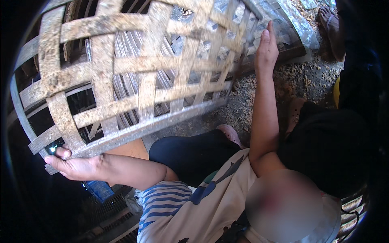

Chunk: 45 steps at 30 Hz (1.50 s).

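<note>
A large open-weave basket point(133, 69) of wide, weathered bamboo strips is held tilted in front of me, its round bottom toward the camera. My left hand point(71, 165) grips its rim at the lower left, thumb on top and fingers curled under. My right hand point(266, 47) reaches up at the right. It lies flat against the basket's far edge with the fingers straight; the thumb is hidden. Through the gaps I see more pale strips inside the basket. My legs in dark trousers point(190, 154) are folded below it.
The ground point(300, 79) is gravelly dirt. A crumpled clear plastic sheet point(302, 26) lies at the upper right, beside another person's bare foot point(329, 22). A dark-clothed figure point(328, 141) fills the right side. A blue object point(99, 189) sits at the lower left.
</note>
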{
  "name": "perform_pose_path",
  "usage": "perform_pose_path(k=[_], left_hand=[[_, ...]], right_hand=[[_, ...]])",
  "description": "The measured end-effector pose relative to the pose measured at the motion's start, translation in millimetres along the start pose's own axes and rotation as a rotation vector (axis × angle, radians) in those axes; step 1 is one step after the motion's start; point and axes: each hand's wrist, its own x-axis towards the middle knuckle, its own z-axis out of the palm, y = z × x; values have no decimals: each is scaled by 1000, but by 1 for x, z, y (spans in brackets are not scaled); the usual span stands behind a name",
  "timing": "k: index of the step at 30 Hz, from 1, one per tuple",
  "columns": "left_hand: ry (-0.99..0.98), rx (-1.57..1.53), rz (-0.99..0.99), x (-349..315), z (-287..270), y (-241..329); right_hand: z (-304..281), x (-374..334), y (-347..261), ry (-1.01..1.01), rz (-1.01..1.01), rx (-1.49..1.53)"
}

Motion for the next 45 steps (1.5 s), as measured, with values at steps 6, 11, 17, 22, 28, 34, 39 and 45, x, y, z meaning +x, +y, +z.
perform_pose_path(k=[6, 11, 17, 22, 28, 34, 39, 45], left_hand=[[227, 109, 2, -22, 35, -48], [33, 10, -30, -72, 63, -69], [-55, -47, 24, -69, 67, -69], [-75, -51, 56, -71, 69, -62], [-85, -18, 80, -73, 72, -58], [-71, -67, 54, -75, 70, -57], [-60, -91, 21, -70, 66, -64], [-41, -57, 25, -71, 67, -68]], right_hand=[[13, -14, 17, 58, 243, -72], [18, -21, 22, 5, 207, -350], [4, -5, -10, -841, 440, -74], [13, -19, -37, -1224, 362, 41], [24, -34, -37, -1359, 368, 58], [24, -30, -38, -1380, 258, 59], [26, -33, -40, -1311, 314, 163], [33, -42, -34, -1206, 498, 290]])
